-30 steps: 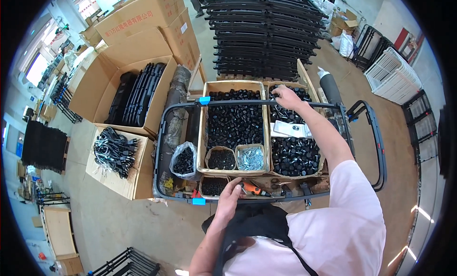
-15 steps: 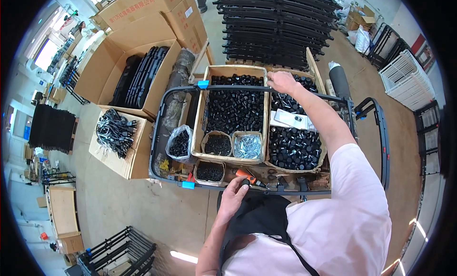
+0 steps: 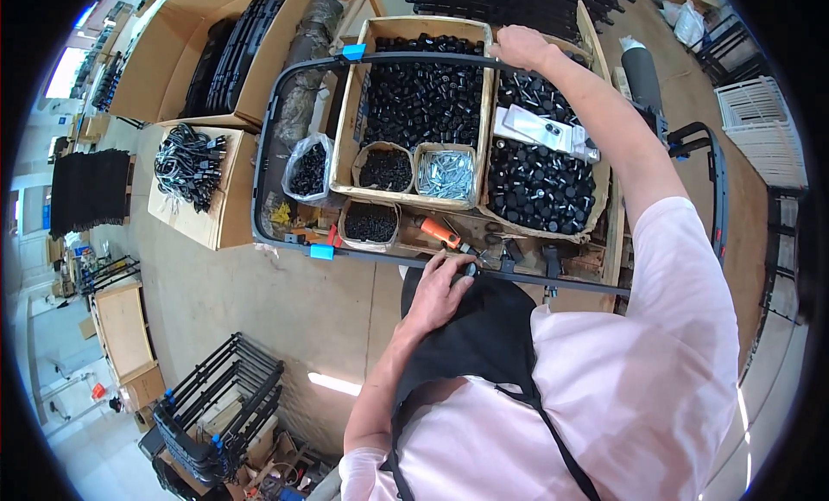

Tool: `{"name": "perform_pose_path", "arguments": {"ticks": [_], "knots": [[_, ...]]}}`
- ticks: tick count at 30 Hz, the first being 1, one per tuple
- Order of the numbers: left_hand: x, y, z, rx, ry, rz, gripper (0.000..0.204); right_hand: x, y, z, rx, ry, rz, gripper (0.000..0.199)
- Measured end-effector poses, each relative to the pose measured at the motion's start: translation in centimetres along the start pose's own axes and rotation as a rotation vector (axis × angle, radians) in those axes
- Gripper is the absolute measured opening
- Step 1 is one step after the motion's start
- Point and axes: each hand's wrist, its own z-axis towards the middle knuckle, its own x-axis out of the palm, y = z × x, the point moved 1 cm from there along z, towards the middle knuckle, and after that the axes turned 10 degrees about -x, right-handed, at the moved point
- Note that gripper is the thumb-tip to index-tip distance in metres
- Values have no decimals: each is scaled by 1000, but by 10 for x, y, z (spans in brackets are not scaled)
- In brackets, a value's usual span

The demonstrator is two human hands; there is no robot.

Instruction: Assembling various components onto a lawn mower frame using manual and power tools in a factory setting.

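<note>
Where it spans the parts boxes, black tube frame (image 3: 414, 60): rounded corners, blue tape tabs. Right hand (image 3: 521, 45) closed around far bar, above box of black caps (image 3: 423, 95); left hand (image 3: 440, 287) fingers curled on near bar, beside orange-handled tool (image 3: 439, 232).
</note>
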Motion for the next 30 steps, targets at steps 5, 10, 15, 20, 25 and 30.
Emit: {"name": "perform_pose_path", "arguments": {"ticks": [5, 10, 15, 20, 25, 30], "knots": [[0, -10, -2, 203, -8, 52, 36, 12, 3, 12, 50, -123, -61, 48], [5, -16, -4, 378, 1, 67, 34, 31, -7, 4, -220, -361, 112, 31], [27, 2, -1, 325, 37, 35, 37, 31, -7, -5, -193, -324, 121, 29], [23, -3, 2, 220, -23, 28, 34, -2, 24, -3, -115, -102, 96, 40], [11, -7, 2, 277, -40, 258, 22, -8, 13, 4, -93, -84, -72, 25], [5, -23, -3, 122, 158, 151, 22, 4, 3, 0, -87, -168, -97, 31]]}}
